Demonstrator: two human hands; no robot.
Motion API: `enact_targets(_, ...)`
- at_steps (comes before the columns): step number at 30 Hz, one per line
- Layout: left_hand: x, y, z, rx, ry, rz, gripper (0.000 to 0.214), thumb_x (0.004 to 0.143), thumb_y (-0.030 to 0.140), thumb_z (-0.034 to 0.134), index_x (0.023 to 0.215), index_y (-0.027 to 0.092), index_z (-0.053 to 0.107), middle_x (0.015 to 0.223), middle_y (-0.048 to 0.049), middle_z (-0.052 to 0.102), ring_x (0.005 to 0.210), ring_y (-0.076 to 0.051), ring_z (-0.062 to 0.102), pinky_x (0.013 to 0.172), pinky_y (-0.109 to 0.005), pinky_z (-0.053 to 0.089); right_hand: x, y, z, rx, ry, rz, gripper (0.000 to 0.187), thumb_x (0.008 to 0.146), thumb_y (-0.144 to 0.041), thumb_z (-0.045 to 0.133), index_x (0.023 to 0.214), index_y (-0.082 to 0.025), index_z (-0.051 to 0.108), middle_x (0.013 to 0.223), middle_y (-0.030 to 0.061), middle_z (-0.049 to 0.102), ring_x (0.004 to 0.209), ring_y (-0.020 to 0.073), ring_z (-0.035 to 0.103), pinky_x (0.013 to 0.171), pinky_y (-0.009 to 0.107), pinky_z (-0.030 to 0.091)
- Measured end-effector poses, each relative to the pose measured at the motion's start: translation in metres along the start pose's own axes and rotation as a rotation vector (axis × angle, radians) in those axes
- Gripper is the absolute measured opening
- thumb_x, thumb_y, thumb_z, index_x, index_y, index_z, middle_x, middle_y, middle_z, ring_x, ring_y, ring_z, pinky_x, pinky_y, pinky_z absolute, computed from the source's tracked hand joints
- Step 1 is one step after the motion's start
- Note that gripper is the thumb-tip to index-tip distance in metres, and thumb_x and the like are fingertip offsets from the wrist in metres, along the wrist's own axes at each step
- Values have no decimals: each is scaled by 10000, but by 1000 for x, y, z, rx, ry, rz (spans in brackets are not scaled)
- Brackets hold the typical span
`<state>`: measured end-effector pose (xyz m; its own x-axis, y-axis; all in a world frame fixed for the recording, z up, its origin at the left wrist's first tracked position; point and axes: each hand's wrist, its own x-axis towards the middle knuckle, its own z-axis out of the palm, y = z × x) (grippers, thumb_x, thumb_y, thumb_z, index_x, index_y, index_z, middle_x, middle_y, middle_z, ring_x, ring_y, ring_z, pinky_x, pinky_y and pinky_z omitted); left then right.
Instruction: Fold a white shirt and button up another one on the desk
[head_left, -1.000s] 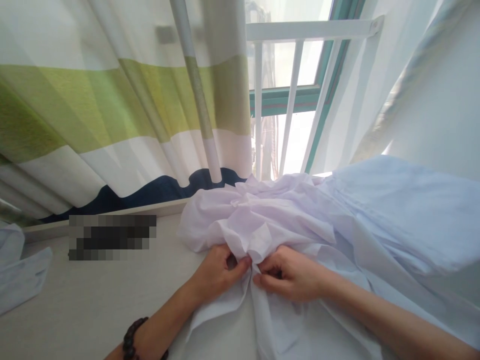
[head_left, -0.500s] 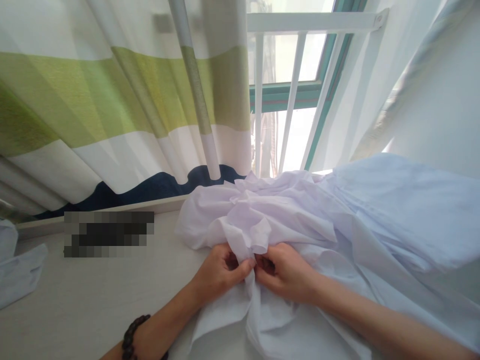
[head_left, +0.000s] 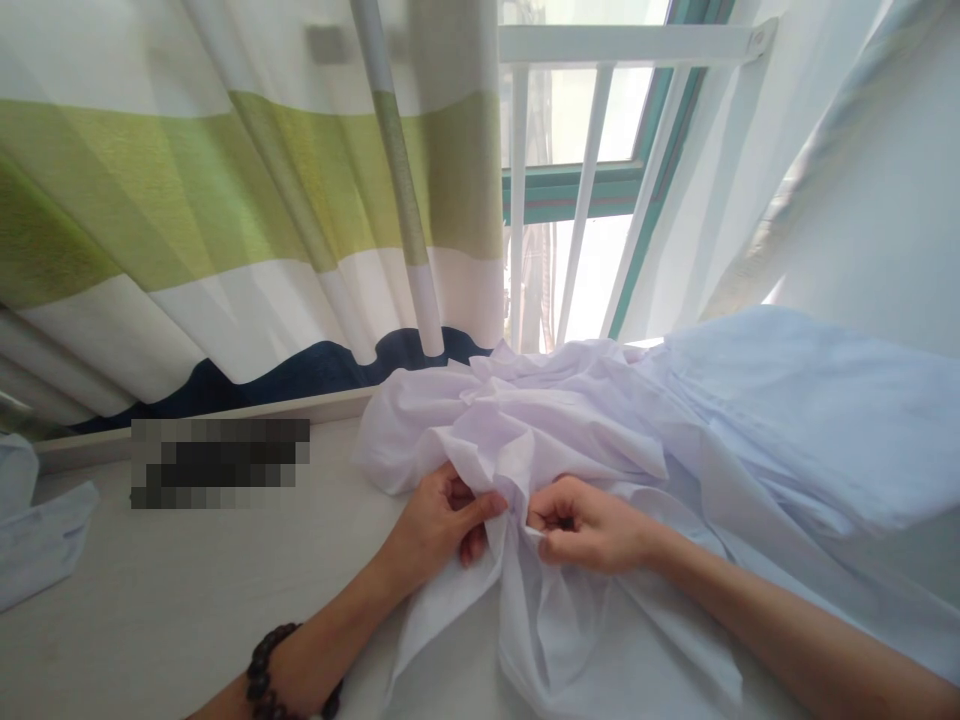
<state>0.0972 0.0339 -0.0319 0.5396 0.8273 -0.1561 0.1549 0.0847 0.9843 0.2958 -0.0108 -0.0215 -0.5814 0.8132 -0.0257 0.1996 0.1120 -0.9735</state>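
A white garment (head_left: 600, 640) lies crumpled across the middle and right of the table, with loose folds running toward me. My left hand (head_left: 442, 520), a dark beaded bracelet on its wrist, pinches one gathered edge of the fabric between thumb and fingers. Close beside it on the right, my right hand (head_left: 581, 525) grips another fold with its fingers curled in. Between the two hands the cloth is bunched into a small crease. Whether a button or other small part sits in that crease, I cannot tell.
A pale tabletop (head_left: 225, 590) carries a pixelated dark object (head_left: 221, 462) at left and another whitish item (head_left: 45, 540) at the left edge. Behind hangs a white, green and navy curtain (head_left: 300, 190). White window bars (head_left: 589, 190) stand at the back.
My right hand has moved slightly right, opening a small gap from the left hand. The cloth between them is spread wider. My left hand keeps its hold.
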Motion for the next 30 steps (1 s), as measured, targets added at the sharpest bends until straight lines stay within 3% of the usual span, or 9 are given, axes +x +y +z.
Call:
enact_targets(5,-4,3,1,-125,-163,29,460,644,540,762,775,141,574,590,7,616,445,-100,545,431,-206,464,0,-1,-1,-73,-24,-5,185,697,-103,469,572,-189,363,539,-76,313,499,60,278,448,201,216)
enact_targets(9,-8,5,3,-201,-294,65,371,684,362,784,918,152,588,782,-17,659,643,-126,616,563,-219,523,0,2,3,-193,-11,-61,195,658,-95,508,564,-191,367,527,-84,314,493,59,288,448,198,229)
enact_targets(14,-7,3,5,-171,-249,58,253,759,301,721,897,145,577,773,-13,660,589,-93,587,540,-189,501,-1,0,3,-381,0,-121,229,615,-83,530,552,-195,341,514,-89,330,472,54,282,447,205,227)
enact_targets(19,-5,1,6,-98,-164,75,276,774,329,696,937,147,568,697,16,627,492,-77,548,473,-178,469,0,-6,2,-394,-80,-100,260,628,-93,556,519,-192,342,486,-87,324,444,49,268,423,209,215)
enact_targets(24,-5,-2,5,-6,-169,60,244,771,327,695,896,135,611,690,10,619,493,-74,536,466,-174,460,2,-2,5,-249,126,-106,261,819,-279,543,593,-170,475,536,-64,371,498,67,337,458,206,276)
enact_targets(27,-6,-1,5,19,-166,73,227,788,309,682,927,140,623,658,26,594,489,-68,524,467,-166,457,5,5,8,-138,301,-156,91,829,-247,530,790,-167,548,648,-45,468,540,75,397,481,196,332)
enact_targets(30,-6,-1,6,-2,-141,84,257,793,311,682,974,148,598,633,39,576,482,-71,524,454,-167,465,6,12,11,45,453,-136,114,830,-230,548,927,-196,499,694,-54,511,485,63,433,442,182,359)
